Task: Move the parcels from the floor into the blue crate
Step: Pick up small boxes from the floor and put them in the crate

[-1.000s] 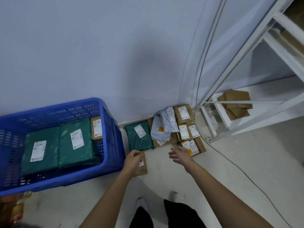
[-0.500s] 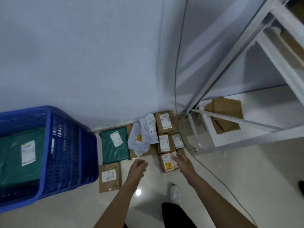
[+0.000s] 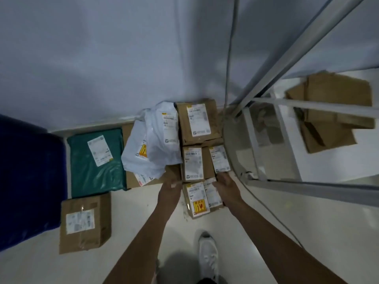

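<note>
The crate (image 3: 28, 181) is deep blue. One flat parcel (image 3: 96, 160) is teal green with a white label. A plastic mailer bag (image 3: 155, 140) is white and carries a yellow warning sticker. The cardboard boxes (image 3: 196, 121) are brown with white labels; the nearest one (image 3: 196, 199) bears a yellow-and-red sticker. The shoe (image 3: 208, 257) is white, the wall (image 3: 102, 58) pale grey-blue.

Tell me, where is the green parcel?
In the head view, the green parcel lies on the floor at the left by the wall, between the blue crate and the white bag, just behind a brown box.
</note>
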Tool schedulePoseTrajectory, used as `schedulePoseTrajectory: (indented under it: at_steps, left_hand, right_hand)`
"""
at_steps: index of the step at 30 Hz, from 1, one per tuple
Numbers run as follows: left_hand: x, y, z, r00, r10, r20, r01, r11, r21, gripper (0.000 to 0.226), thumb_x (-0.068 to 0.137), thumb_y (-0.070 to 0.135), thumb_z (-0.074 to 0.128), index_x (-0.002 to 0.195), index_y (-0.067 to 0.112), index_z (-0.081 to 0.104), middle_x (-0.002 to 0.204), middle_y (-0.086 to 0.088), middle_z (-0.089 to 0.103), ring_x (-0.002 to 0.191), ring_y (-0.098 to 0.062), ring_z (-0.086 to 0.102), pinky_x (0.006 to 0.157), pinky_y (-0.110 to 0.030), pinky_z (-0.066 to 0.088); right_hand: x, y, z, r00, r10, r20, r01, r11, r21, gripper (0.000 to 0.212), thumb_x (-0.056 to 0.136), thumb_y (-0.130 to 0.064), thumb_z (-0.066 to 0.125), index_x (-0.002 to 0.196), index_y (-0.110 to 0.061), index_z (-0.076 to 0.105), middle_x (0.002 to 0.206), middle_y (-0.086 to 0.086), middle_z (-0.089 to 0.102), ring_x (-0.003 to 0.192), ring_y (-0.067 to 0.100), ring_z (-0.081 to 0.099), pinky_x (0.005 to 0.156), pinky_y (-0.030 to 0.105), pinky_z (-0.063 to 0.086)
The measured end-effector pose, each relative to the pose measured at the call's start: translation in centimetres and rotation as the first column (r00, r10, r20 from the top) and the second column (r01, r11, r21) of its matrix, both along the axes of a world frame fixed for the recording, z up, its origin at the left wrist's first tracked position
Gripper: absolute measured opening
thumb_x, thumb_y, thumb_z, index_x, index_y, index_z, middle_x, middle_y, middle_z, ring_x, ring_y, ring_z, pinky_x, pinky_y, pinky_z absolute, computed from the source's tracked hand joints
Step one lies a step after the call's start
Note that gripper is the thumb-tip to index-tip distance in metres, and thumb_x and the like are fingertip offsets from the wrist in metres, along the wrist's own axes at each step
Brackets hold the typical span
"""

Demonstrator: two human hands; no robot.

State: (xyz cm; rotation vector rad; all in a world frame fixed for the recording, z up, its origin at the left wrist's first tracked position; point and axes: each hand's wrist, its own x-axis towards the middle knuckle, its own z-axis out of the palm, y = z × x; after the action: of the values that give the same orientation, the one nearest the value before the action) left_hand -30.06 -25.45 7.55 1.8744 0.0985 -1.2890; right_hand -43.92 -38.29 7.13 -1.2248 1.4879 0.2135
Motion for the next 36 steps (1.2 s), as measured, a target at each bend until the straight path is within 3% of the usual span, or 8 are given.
schedulePoseTrajectory:
  at_steps: [6, 10, 13, 16, 18, 22, 30, 36]
  left_hand:
    - [-0.9, -2.5, -9.9, 0.997, -0.062, 0.036, 0.067, 0.983, -0.171, 0.006, 0.087, 0.018, 0.056, 0.087, 0.020, 0.062, 0.092, -0.003, 0.067, 0.087, -0.013, 0.066, 0.084, -0.035, 0.053]
    - [-1.7, -3.8, -12.3, 0.986, -0.118, -0.115, 0.099, 0.983, -0.155, 0.030, 0.091, 0.011, 0.056, 0.119, 0.019, 0.061, 0.118, -0.006, 0.066, 0.106, -0.023, 0.064, 0.092, -0.038, 0.053]
    - [-3.6, -3.3, -11.1, 0.984, -0.042, -0.173, 0.026, 0.995, -0.093, 0.031, 0.091, 0.012, 0.054, 0.118, 0.027, 0.061, 0.118, -0.002, 0.067, 0.102, -0.021, 0.066, 0.090, -0.038, 0.054]
    - [-6.2, -1.5, -6.9, 0.979, 0.063, -0.195, -0.065, 0.998, -0.002, 0.025, 0.094, 0.014, 0.053, 0.113, 0.028, 0.061, 0.117, -0.003, 0.066, 0.102, -0.019, 0.065, 0.088, -0.033, 0.054]
    - [-7.3, -1.1, -2.9, 0.968, 0.091, -0.234, -0.089, 0.996, 0.022, 0.029, 0.094, 0.013, 0.054, 0.121, 0.021, 0.058, 0.121, -0.006, 0.065, 0.107, -0.021, 0.063, 0.087, -0.028, 0.054]
    - [-8.3, -1.3, 6.4, 0.985, 0.108, -0.134, -0.105, 0.994, 0.030, 0.030, 0.093, 0.003, 0.054, 0.122, 0.011, 0.057, 0.116, -0.008, 0.063, 0.101, -0.018, 0.059, 0.063, -0.006, 0.048]
    - [-4.9, 0.0, 25.4, 0.984, 0.178, 0.028, -0.174, 0.979, -0.104, 0.026, 0.090, 0.003, 0.056, 0.110, 0.018, 0.062, 0.111, -0.006, 0.067, 0.097, -0.016, 0.062, 0.063, -0.010, 0.047]
    - [-1.8, 5.9, 36.2, 0.946, 0.301, 0.118, -0.275, 0.941, -0.196, 0.021, 0.092, 0.002, 0.053, 0.107, 0.014, 0.064, 0.109, -0.009, 0.066, 0.091, -0.015, 0.058, 0.069, -0.017, 0.045]
  right_hand:
    - [2.0, -0.4, -10.6, 0.998, 0.051, 0.037, -0.052, 0.998, 0.020, 0.070, 0.090, -0.019, 0.057, 0.152, -0.022, 0.025, 0.151, 0.005, 0.038, 0.134, 0.024, 0.042, 0.099, 0.029, 0.040]
    - [2.4, -0.2, -12.8, 0.994, 0.017, 0.103, -0.024, 0.998, 0.065, 0.048, 0.095, -0.009, 0.050, 0.141, -0.020, 0.043, 0.134, 0.004, 0.057, 0.099, 0.012, 0.062, 0.068, 0.018, 0.049]
    - [1.3, 0.5, -10.9, 0.996, -0.037, 0.079, 0.035, 0.999, 0.024, 0.037, 0.096, -0.009, 0.050, 0.132, -0.018, 0.051, 0.115, 0.001, 0.061, 0.077, 0.003, 0.059, 0.053, 0.011, 0.046]
    - [-1.0, 1.4, -7.2, 0.996, -0.072, 0.053, 0.073, 0.997, -0.022, 0.033, 0.093, -0.008, 0.056, 0.125, -0.011, 0.059, 0.109, 0.006, 0.066, 0.073, 0.007, 0.060, 0.051, 0.010, 0.046]
    - [-2.6, 2.0, -4.0, 0.993, -0.105, 0.057, 0.107, 0.994, -0.023, 0.032, 0.091, -0.009, 0.060, 0.121, -0.020, 0.061, 0.110, 0.008, 0.068, 0.085, 0.015, 0.065, 0.068, 0.022, 0.054]
    - [-4.0, 2.7, 4.2, 0.980, -0.174, 0.100, 0.175, 0.984, -0.007, 0.030, 0.089, -0.016, 0.065, 0.109, -0.036, 0.057, 0.114, 0.002, 0.067, 0.104, 0.023, 0.064, 0.093, 0.046, 0.053]
    - [-0.4, 2.7, 22.5, 0.933, -0.214, 0.290, 0.209, 0.977, 0.048, 0.030, 0.089, -0.005, 0.064, 0.116, -0.016, 0.058, 0.116, 0.009, 0.065, 0.098, 0.023, 0.065, 0.068, 0.028, 0.056]
    - [4.1, 7.1, 33.1, 0.914, -0.024, 0.404, 0.037, 0.999, -0.024, 0.032, 0.089, -0.007, 0.064, 0.119, -0.016, 0.056, 0.118, 0.005, 0.063, 0.109, 0.023, 0.061, 0.089, 0.040, 0.054]
